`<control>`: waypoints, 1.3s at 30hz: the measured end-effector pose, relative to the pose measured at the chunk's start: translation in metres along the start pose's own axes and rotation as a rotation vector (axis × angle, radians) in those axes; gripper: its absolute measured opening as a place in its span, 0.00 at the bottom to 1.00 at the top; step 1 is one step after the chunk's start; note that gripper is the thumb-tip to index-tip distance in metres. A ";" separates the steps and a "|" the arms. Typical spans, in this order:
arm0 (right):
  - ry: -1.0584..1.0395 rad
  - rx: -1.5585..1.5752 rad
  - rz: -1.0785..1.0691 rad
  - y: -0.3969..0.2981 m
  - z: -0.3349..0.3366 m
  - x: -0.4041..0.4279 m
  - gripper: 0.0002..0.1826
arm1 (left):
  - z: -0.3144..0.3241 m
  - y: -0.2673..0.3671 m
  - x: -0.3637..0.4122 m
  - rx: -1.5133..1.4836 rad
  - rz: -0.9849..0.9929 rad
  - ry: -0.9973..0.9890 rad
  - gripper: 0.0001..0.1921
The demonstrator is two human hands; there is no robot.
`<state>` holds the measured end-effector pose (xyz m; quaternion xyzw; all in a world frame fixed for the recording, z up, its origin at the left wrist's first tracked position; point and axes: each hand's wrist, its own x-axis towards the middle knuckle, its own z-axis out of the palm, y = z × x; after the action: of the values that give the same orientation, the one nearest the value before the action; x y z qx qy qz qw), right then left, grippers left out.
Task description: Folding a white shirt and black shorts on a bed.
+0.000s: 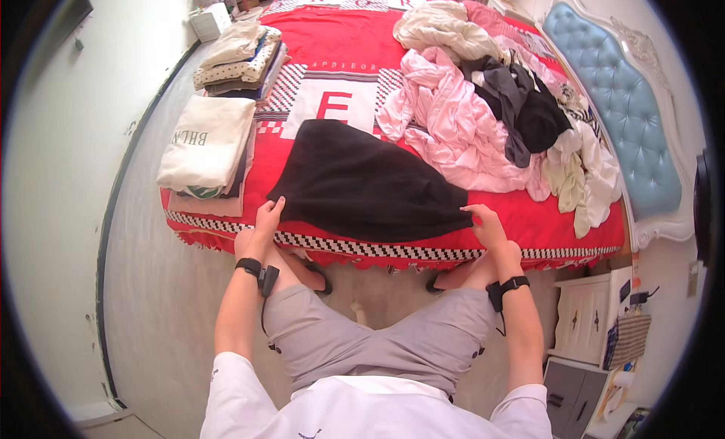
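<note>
A black cloth garment [368, 184] lies spread on the red bedspread [345, 36], near the edge of the bed. My left hand [269, 215] pinches its near left corner between thumb and fingers. At the opposite end, my right hand [484, 223] grips the near right corner. The garment's near edge sags in a curve between both hands, and its far side narrows to a shorter edge at the upper left. Each of my wrists bears a black strap with a small device.
Folded clothes form two stacks on the left, one topped by a cream garment [207, 141], the other by beige cloth [232, 45]. Rumpled pink fabric [442, 116] and loose dark clothes [515, 99] lie right, beside the blue tufted headboard [617, 110]. A white cabinet [583, 320] stands lower right.
</note>
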<state>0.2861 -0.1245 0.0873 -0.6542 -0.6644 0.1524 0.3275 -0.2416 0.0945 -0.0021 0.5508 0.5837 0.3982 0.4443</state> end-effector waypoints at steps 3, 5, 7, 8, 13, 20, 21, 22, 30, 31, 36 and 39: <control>-0.077 -0.060 -0.002 0.019 0.001 -0.009 0.19 | -0.007 -0.028 0.010 -0.185 -0.075 -0.097 0.16; -0.079 -0.016 0.077 0.022 0.004 -0.012 0.17 | -0.010 -0.034 0.013 -0.197 -0.100 -0.131 0.15; -0.165 -0.062 0.171 0.022 0.009 -0.017 0.15 | -0.017 -0.034 0.011 -0.132 -0.280 -0.192 0.15; -0.165 -0.044 0.134 0.021 0.012 -0.021 0.14 | -0.020 -0.032 0.012 0.015 -0.229 -0.197 0.16; -0.170 0.065 0.184 0.025 0.022 -0.034 0.15 | -0.018 -0.021 0.001 0.092 -0.157 -0.229 0.17; -0.106 0.443 0.711 0.021 0.030 -0.037 0.13 | -0.004 0.006 -0.013 0.065 -0.138 -0.270 0.19; -0.087 0.558 0.793 0.019 0.029 -0.036 0.13 | -0.002 0.007 -0.015 0.061 -0.139 -0.273 0.19; -0.102 0.553 0.771 0.016 0.027 -0.035 0.13 | -0.001 0.009 -0.017 0.057 -0.139 -0.277 0.19; -0.070 0.706 0.874 -0.013 0.034 -0.041 0.23 | 0.002 0.012 -0.019 -0.054 -0.223 -0.292 0.23; 0.010 0.749 0.817 -0.015 0.038 -0.042 0.25 | 0.003 0.012 -0.019 -0.060 -0.227 -0.285 0.24; 0.152 0.636 0.662 -0.012 0.061 -0.051 0.28 | 0.002 0.013 -0.018 0.014 -0.250 -0.257 0.25; 0.201 0.579 0.669 -0.001 0.072 -0.059 0.26 | 0.002 0.011 -0.019 -0.048 -0.209 -0.264 0.25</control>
<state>0.2350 -0.1654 0.0210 -0.7259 -0.3116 0.3652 0.4925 -0.2362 0.0766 0.0093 0.5237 0.5647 0.2879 0.5691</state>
